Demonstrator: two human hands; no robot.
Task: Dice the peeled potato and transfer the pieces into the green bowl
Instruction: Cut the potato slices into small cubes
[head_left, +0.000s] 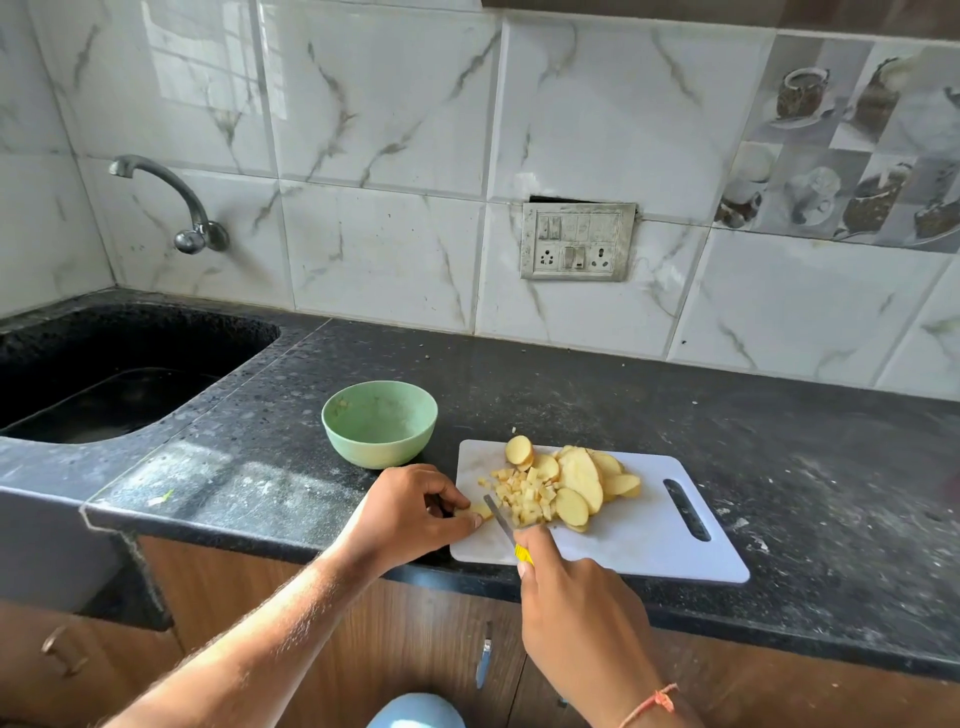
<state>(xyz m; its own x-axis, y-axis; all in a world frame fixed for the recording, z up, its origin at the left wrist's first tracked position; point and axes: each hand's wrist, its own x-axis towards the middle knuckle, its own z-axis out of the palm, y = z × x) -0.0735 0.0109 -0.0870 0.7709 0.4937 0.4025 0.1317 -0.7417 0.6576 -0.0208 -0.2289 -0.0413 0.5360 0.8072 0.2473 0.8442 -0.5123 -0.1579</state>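
Fingers (448, 501) of the left hand (410, 512) are curled down over a small pale-yellow potato piece (479, 511), pinning it at the near left corner of the white plastic cutting board (639, 540). Just right of them, the right hand (576, 603) is wrapped round the yellow handle of a small steel-bladed knife (500, 519), its blade angled down beside that piece.

Dicing looks to be partly done. Just beyond the blade lies a heap of small potato cubes (524, 496), and further right a fan of uncut peeled potato slices (582, 480) waits its turn.

Beyond the left fingers, on the dark speckled stone tabletop (675, 410), the round pale-green bowl (379, 423) sits just off the board and appears to hold nothing but a few specks, so I judge no pieces transferred yet. Most of the slicing and all the moving remain.
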